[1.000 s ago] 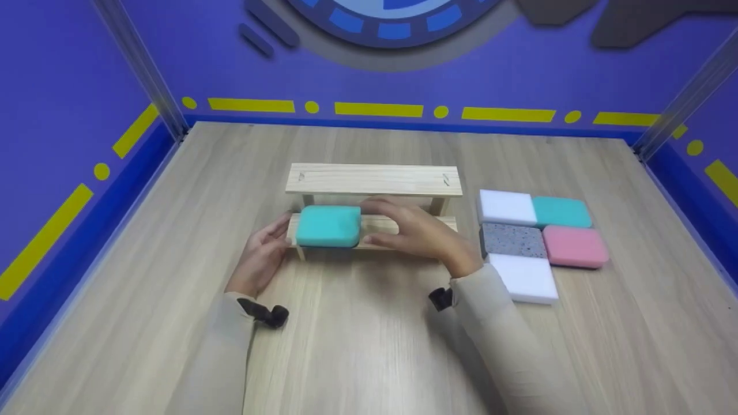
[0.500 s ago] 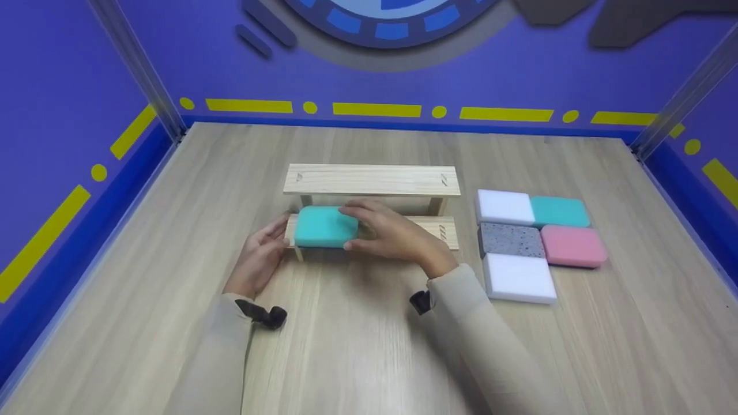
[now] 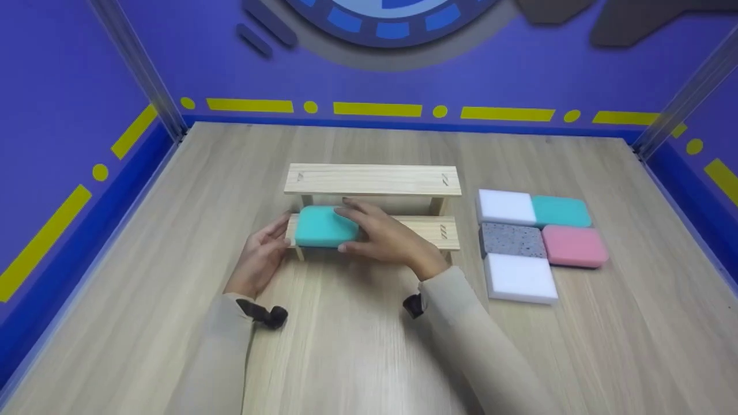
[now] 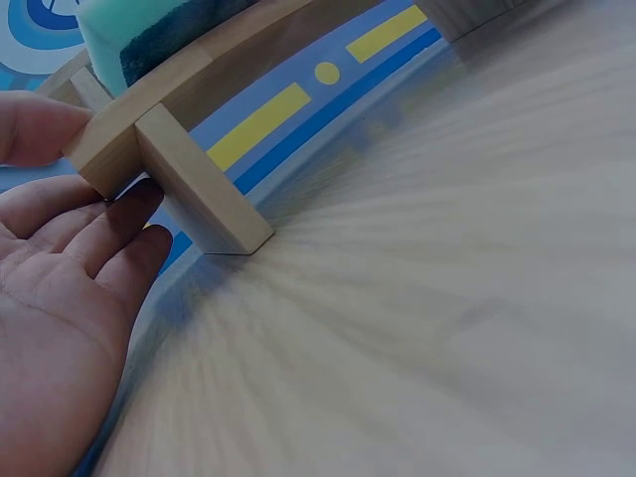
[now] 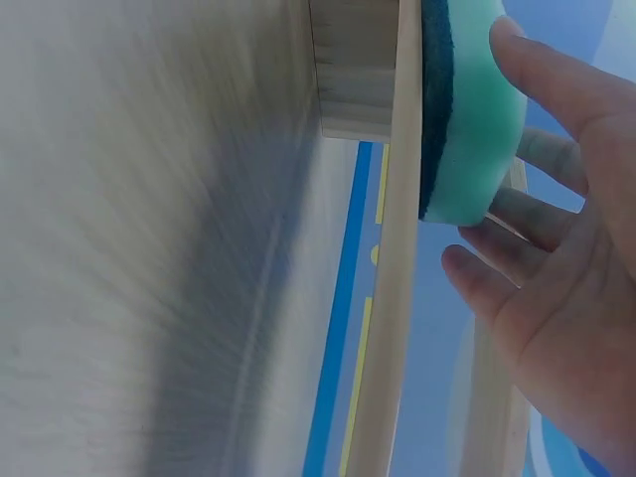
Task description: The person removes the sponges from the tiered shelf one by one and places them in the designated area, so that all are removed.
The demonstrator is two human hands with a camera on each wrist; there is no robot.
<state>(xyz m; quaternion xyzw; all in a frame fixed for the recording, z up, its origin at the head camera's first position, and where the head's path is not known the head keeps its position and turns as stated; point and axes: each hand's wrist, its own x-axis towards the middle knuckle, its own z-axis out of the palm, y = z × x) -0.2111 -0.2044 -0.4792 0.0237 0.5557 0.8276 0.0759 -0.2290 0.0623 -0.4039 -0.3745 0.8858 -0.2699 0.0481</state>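
Observation:
A teal sponge (image 3: 324, 226) with a dark scouring layer beneath lies flat on the lower step of a two-step wooden stand (image 3: 421, 227), near its left end. My right hand (image 3: 392, 236) holds the sponge's right end, thumb at the front and fingers over the top and back. In the right wrist view, the thumb tip meets the sponge (image 5: 477, 109) while the other fingers reach around its end. My left hand (image 3: 259, 253) grips the left end of the lower step. The left wrist view has its thumb against the board end (image 4: 109, 149) and fingers below, near the leg.
Right of the stand lie two white sponges (image 3: 507, 206), a second teal sponge (image 3: 562, 211), a speckled grey block (image 3: 513, 240) and a pink sponge (image 3: 575, 246), grouped closely. The stand's upper step (image 3: 372, 180) rises behind. Blue walls (image 3: 380, 86) border the wooden table (image 3: 346, 357).
My right hand has moved left along the step, from just beside the teal sponge onto its right end. The left hand stays at the stand's left end.

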